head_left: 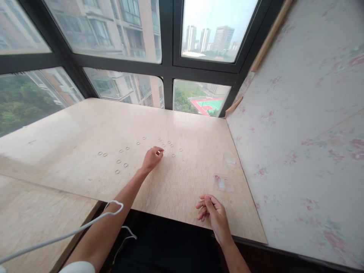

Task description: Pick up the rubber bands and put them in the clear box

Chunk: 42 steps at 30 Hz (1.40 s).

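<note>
toward the left of the scatter, thin rings [117,174] are spread in a loose arc, a pair of them laid almost side by side. the left hand [153,156] is reached in from the near edge and held low over the middle of the scatter. its thumb and forefinger are brought close together at the tips; whether a ring is pinched there cannot be told. a small ring [163,147] is seen just beyond those fingertips, on the window side, and another [173,157] is set just to their right. no long axis is offered by such round outlines. by these rings the left hand is clearly the nearer one.

farther right, near the front edge, the right hand [217,218] is held with fingers loosely curled and thumb laid near the forefinger; whether anything is gripped cannot be told. beyond it, a clear plastic packet [222,182] is laid flat, with small reddish bits showing.

the pale, faintly veined tabletop [170,189] is crossed at lower left by a seam, near which a white cable [76,228] is passed over the left forearm. the far side is bounded by dark window frames [168,70], and the right side by a flower-papered wall [298,132].
</note>
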Each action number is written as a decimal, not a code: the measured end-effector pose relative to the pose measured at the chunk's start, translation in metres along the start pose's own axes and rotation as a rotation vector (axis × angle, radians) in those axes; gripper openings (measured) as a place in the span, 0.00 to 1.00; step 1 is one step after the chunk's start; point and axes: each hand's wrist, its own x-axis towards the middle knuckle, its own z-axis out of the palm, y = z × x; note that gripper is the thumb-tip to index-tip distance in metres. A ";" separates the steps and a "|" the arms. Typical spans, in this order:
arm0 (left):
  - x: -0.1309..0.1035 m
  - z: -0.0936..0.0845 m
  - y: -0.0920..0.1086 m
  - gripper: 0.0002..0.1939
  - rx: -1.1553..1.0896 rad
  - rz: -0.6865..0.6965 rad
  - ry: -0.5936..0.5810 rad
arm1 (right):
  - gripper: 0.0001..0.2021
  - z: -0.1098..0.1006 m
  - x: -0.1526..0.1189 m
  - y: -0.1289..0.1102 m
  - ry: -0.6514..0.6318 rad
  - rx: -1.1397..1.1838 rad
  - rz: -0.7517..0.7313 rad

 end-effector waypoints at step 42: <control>0.017 -0.001 0.049 0.04 0.318 0.205 -0.499 | 0.16 0.011 -0.011 0.026 -0.045 -0.687 -0.451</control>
